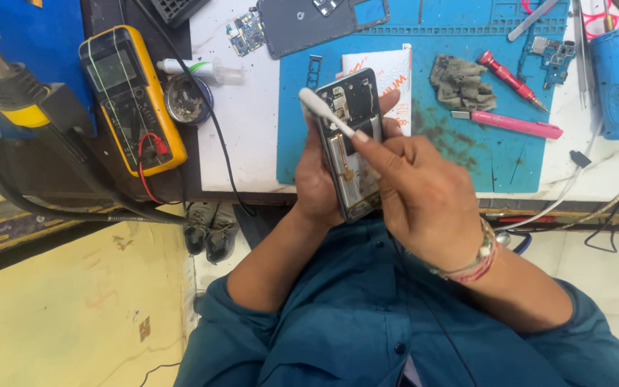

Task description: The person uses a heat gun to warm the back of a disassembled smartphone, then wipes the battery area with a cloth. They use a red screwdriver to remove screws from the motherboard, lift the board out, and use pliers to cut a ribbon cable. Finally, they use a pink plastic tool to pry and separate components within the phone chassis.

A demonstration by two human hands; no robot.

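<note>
The opened phone (352, 143) is gripped upright in the left hand (317, 179) above the desk's (238, 136) front edge, while a white plastic tool (327, 113) is pinched in the right hand (424, 193) against its exposed interior.

You've got the opened phone (352, 143) upright and tilted, back cover off, its innards facing you above the desk edge; the slim white tool (326, 113) lies slanted across its upper half.
</note>
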